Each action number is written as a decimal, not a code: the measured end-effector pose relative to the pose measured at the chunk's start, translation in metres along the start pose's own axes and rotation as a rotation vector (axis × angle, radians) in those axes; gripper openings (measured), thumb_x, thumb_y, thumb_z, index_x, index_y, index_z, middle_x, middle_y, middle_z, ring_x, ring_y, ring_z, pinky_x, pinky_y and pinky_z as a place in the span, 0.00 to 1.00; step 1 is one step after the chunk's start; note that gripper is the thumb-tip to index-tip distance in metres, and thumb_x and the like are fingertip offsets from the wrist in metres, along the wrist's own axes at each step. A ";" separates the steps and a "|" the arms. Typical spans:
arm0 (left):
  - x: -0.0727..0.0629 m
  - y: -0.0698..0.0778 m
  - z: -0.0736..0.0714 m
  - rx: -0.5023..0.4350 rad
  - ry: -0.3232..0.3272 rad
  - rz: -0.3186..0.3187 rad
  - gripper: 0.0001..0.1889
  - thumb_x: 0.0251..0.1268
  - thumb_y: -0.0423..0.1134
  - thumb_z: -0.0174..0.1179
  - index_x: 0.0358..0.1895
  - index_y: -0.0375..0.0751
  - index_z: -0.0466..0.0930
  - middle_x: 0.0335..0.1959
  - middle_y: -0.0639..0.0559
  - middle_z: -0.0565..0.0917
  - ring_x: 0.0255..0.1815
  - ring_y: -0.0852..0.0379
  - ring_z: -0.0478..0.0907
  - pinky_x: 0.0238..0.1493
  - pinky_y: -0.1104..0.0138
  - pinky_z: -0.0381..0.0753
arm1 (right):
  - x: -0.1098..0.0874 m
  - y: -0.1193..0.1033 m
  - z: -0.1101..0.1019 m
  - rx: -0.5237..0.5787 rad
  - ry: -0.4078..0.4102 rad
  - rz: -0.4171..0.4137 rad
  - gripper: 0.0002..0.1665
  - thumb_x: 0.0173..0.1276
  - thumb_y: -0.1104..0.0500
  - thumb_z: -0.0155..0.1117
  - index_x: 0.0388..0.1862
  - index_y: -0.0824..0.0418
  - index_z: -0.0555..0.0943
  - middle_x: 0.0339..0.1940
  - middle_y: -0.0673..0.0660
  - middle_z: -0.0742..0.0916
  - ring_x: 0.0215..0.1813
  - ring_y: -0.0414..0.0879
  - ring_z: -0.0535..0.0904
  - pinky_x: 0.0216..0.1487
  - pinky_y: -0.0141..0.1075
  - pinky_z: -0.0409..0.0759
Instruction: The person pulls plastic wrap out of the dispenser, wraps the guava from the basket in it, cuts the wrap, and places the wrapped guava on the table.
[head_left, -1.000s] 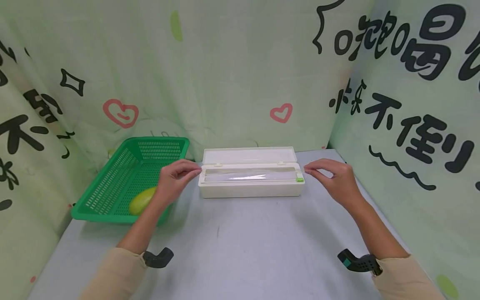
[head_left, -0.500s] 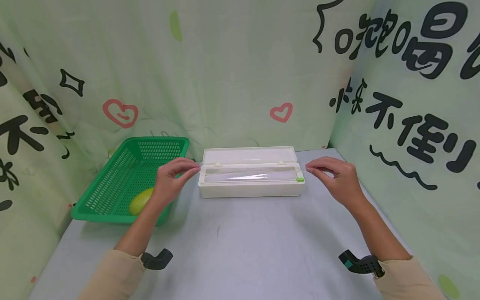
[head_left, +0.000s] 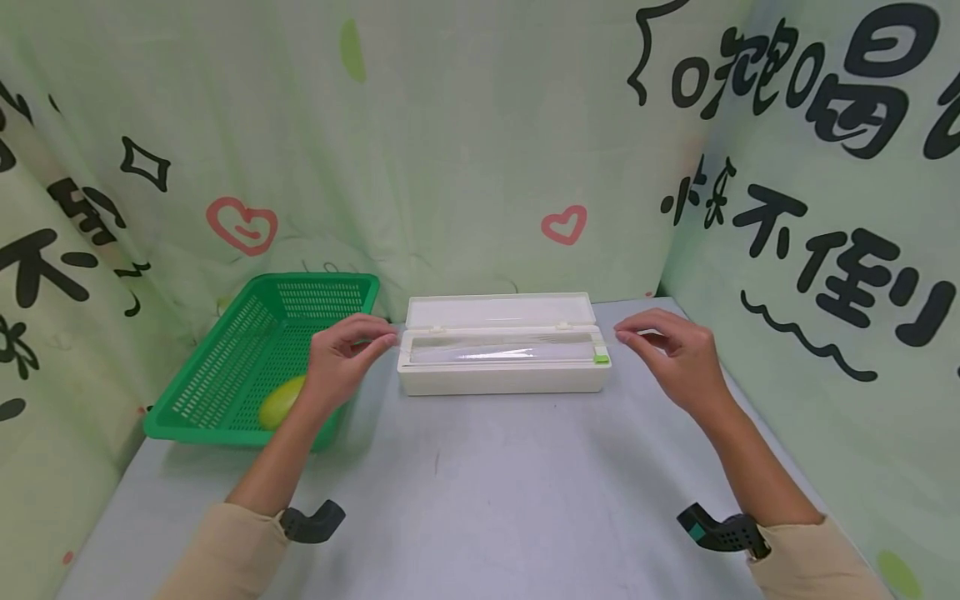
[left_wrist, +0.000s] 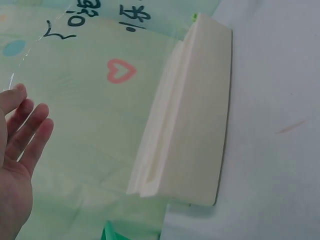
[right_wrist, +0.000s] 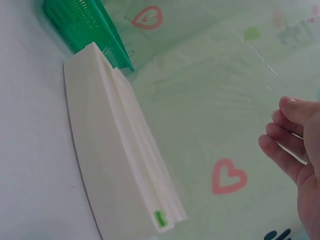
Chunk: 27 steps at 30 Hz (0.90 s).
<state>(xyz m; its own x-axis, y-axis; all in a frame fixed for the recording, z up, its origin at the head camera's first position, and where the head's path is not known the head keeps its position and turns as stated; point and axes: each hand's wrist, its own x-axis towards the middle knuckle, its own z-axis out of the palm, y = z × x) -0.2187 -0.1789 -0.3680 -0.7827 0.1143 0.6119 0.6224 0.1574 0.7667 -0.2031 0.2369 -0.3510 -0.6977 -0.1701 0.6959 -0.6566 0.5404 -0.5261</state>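
Note:
A white cling film dispenser (head_left: 501, 382) stands on the table with its lid (head_left: 498, 312) raised and a roll showing inside. My left hand (head_left: 341, 362) is just off its left end, thumb and fingertips together. Off the right end, my right hand (head_left: 675, 358) makes the same pinch. Between them runs clear cling film; in the left wrist view a glinting film edge (left_wrist: 11, 79) starts at the left fingertips, and the right wrist view has a matching bright line of film (right_wrist: 270, 70) by the right thumb. The other fingers of both hands are loosely bent.
A green plastic basket (head_left: 197, 422) stands at the left, with a yellow-green oval fruit (head_left: 281, 405) inside, partly behind the left forearm. A green slider (head_left: 601, 359) sits at the dispenser's right front. Printed curtains (head_left: 465, 167) hang behind the table (head_left: 487, 500) and on both sides.
Both hands have shifted slightly apart, the left a little to the left and the right a little to the right. The dispenser and basket stay in place.

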 end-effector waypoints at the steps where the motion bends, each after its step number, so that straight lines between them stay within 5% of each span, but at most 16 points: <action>1: 0.000 0.001 0.000 0.001 0.000 -0.007 0.05 0.57 0.25 0.65 0.37 0.26 0.84 0.36 0.41 0.84 0.40 0.65 0.82 0.43 0.73 0.84 | 0.000 0.000 0.000 0.005 0.000 -0.001 0.13 0.53 0.76 0.69 0.38 0.68 0.85 0.36 0.57 0.88 0.43 0.21 0.79 0.45 0.16 0.77; 10: 0.001 0.007 0.000 0.016 0.001 0.015 0.06 0.58 0.26 0.65 0.37 0.25 0.84 0.36 0.63 0.84 0.37 0.66 0.82 0.41 0.76 0.83 | -0.001 -0.006 -0.004 0.044 0.009 -0.013 0.16 0.51 0.79 0.69 0.39 0.67 0.85 0.36 0.60 0.87 0.43 0.23 0.80 0.46 0.16 0.77; 19: 0.002 0.010 0.002 -0.078 0.002 0.011 0.05 0.59 0.26 0.64 0.37 0.28 0.84 0.35 0.47 0.83 0.39 0.62 0.81 0.41 0.70 0.85 | -0.002 -0.009 -0.006 0.051 0.021 -0.020 0.17 0.51 0.79 0.69 0.39 0.66 0.85 0.36 0.59 0.87 0.43 0.24 0.80 0.46 0.16 0.77; 27: 0.002 0.016 0.002 -0.087 0.009 -0.001 0.04 0.59 0.26 0.64 0.36 0.31 0.84 0.36 0.48 0.83 0.39 0.59 0.81 0.40 0.68 0.86 | -0.002 -0.010 -0.009 0.077 0.030 -0.044 0.18 0.48 0.81 0.69 0.38 0.68 0.85 0.35 0.59 0.87 0.42 0.26 0.81 0.46 0.17 0.78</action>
<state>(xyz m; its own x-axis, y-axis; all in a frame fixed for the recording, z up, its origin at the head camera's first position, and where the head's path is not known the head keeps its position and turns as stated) -0.2098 -0.1742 -0.3546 -0.7836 0.1048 0.6124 0.6201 0.0714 0.7812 -0.1928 0.2389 -0.3426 -0.6594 -0.1667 0.7330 -0.7072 0.4682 -0.5297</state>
